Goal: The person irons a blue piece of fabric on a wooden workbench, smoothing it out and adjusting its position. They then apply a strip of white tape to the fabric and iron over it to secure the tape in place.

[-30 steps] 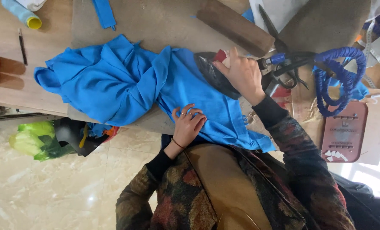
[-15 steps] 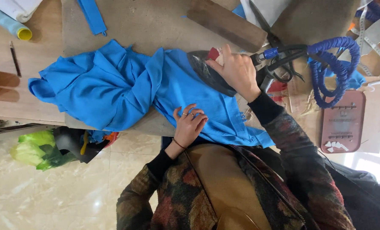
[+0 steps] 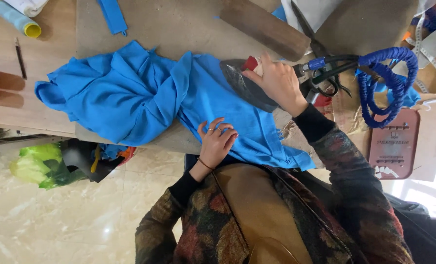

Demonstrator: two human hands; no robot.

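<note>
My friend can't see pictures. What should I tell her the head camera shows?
A person presses a dark iron onto bright blue cloth with the right hand, while the left hand lies flat on the cloth near the edge of the wooden table. A coiled blue cord runs from the iron.

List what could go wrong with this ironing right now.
1. The left hand lies flat on the blue cloth close to the iron gripped by the right hand; the fingers might get burned.
2. The coiled blue cord lies by the scissors and could snag.
</note>
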